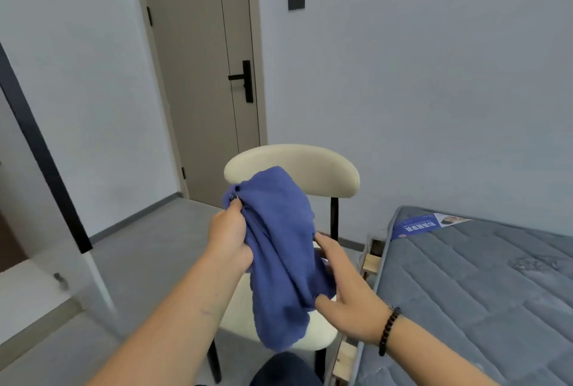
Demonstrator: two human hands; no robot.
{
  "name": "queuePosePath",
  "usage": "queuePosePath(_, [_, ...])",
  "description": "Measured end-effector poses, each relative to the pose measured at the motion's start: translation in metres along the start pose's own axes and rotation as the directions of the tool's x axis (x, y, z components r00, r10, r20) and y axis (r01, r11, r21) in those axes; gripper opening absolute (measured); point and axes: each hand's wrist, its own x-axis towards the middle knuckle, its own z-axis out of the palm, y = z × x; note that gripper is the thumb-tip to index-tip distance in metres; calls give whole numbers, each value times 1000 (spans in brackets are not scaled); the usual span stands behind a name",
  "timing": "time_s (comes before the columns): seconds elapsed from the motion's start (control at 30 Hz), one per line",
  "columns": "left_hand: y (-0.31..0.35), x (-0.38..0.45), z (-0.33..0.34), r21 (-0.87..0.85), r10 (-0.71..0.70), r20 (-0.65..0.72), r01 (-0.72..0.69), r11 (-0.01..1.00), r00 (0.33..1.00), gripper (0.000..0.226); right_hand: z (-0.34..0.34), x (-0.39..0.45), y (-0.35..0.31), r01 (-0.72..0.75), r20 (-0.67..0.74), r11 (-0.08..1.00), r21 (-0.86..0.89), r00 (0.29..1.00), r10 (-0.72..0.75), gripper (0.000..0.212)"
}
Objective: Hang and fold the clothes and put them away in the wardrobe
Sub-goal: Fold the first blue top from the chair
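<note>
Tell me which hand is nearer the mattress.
Right. The right hand holds the blue garment's lower side, just beside the mattress edge. The left hand grips the garment's upper part on the far side, above the chair.

blue label (415,226) on the mattress (483,286) bears print too blurred to read.

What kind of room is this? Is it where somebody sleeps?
Probably a bedroom. There's a bare mattress on the right, a closed door in the wall, and a cream chair. Both hands, left and right, hold a blue shirt in front of the chair.
</note>
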Motion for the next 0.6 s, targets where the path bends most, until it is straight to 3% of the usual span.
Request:
queuePosePath(0.1, [-16, -11, 8, -72, -41, -5, 40, 997, 999, 20, -2, -18, 2, -21, 28, 994, -106, 999, 24, 78])
queuePosePath(0.23, [-31, -19, 2, -8, -179, 41, 179, 984, 983, 16, -12, -29, 1, -172, -146, 984, -46, 976, 163, 44])
queuePosePath(0.37, [-32, -31, -17, 260, -340, 185, 288, 922, 922, 22, -42, -13, -26, -196, -365, 975, 102, 905, 220, 22])
queuePosePath(0.43, [-33, -37, -20, 390, -392, 165, 305, 869, 905, 13, -56, 2, -38, -199, -376, 970, 140, 895, 238, 18])
queuePosePath(0.5, [-34, -44, -20, 518, -396, 118, 284, 807, 910, 22, -63, 17, -47, -216, -334, 961, 172, 905, 263, 15])
queuePosePath(0.6, [-34, -49, -13, 599, -234, 233, 50, 799, 944, 43, -70, 34, -56, -263, -271, 949, 175, 913, 303, 13])
